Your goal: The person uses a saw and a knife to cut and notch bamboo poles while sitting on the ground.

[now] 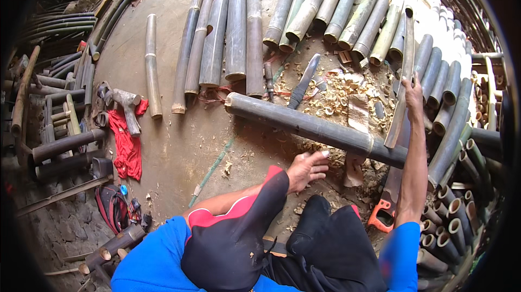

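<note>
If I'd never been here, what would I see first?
Probably the big dark tube lying across the middle, then the long strip held in the right hand. Bright colours pop too: the red cloth at left, the orange saw handle at lower right.

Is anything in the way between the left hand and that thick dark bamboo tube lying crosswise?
Nothing visible: the open left hand is on the near side of the dark bamboo tube, with only ground and shavings between. The bamboo strip in the right hand overlaps the tube farther right in view.
</note>
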The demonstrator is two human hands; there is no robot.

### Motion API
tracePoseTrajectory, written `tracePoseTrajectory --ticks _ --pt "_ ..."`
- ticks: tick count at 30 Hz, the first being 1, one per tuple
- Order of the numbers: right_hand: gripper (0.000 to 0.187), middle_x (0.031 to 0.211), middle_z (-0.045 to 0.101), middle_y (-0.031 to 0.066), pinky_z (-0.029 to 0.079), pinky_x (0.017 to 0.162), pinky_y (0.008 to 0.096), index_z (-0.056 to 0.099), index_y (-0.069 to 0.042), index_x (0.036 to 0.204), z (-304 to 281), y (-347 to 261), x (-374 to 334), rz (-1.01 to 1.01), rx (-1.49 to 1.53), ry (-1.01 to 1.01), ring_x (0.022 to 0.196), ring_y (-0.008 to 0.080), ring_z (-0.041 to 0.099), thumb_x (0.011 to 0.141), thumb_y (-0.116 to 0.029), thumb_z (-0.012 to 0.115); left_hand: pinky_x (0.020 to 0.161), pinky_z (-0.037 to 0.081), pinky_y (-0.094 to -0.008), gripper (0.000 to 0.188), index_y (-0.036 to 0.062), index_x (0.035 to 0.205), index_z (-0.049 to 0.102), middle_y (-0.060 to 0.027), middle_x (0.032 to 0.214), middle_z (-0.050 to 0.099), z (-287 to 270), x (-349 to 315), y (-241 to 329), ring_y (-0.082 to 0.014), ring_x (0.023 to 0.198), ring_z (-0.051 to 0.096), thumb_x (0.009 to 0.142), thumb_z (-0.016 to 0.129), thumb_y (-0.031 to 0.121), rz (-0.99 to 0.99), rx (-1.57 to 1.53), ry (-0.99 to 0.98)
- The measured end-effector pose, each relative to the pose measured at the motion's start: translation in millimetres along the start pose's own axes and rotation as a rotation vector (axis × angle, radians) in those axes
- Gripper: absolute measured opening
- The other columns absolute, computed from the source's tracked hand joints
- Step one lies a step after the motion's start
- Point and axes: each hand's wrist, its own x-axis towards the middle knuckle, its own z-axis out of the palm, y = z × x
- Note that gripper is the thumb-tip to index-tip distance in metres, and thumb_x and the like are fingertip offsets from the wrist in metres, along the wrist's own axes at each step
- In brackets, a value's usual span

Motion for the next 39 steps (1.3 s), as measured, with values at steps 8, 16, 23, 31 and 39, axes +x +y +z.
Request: tracePoseTrajectory --ticks 8,16,23,31,39 --pt "0.040 0.124 0.072 0.0178 0.051 0.105 0.0370 0.066 0.003 0.135 25.7 -89.1 -160.5 -0.230 -0.114 -0.166 0.117 0.0242 0.067 0.102 -0.020 0.065 0.102 0.050 -0.0521 0.051 0.0141 0.121 0.066 -0.0026 0.117 0.066 -22.8 36.8 42.7 -0.0215 0.120 0.057 0.081 0.090 0.036 0.238 -0.351 0.096" --pt "0.022 0.091 0.066 0.0036 0.048 0.075 0.0258 0.072 0.001 0.113 -66.2 -91.3 -283.5 -0.202 0.147 0.498 0.080 0.0116 0.058 0.106 -0.012 0.057 0.101 0.050 -0.0397 0.035 0.0176 0.118 0.066 0.0014 0.112 0.068 -34.5 -31.1 132.1 -0.0185 0.110 0.063 0.092 0.073 0.040 0.849 -0.142 0.030" --pt "0.101 0.133 0.061 0.0233 0.049 0.105 0.0540 0.046 0.004 0.152 12.5 13.1 -282.1 0.049 -0.792 -0.136 0.125 0.0361 0.059 0.088 -0.069 0.073 0.087 0.060 -0.0419 0.054 -0.0005 0.122 0.064 -0.0127 0.108 0.068 -6.6 -131.4 274.9 -0.0258 0.093 0.069 0.082 0.085 0.028 1.231 0.081 0.279" --pt "0.082 0.131 0.060 0.0218 0.049 0.104 0.0479 0.048 0.001 0.138 68.1 22.2 -289.0 0.022 -0.112 -0.208 0.120 0.0352 0.061 0.076 -0.032 0.090 0.090 0.058 -0.0359 0.075 0.0004 0.128 0.061 -0.0115 0.109 0.071 -51.3 -172.1 222.6 -0.0245 0.100 0.070 0.061 0.091 0.017 1.054 0.931 0.398" --pt "0.072 0.115 0.072 0.0082 0.059 0.084 0.0330 0.056 0.001 0.144 -8.2 2.4 -92.1 0.127 0.085 -0.134 0.093 0.0174 0.071 0.085 -0.030 0.085 0.102 0.054 -0.0456 0.087 0.0107 0.137 0.063 -0.0137 0.126 0.064 -108.5 -102.8 126.0 -0.0365 0.118 0.065 0.053 0.086 0.021 0.620 1.698 0.215"
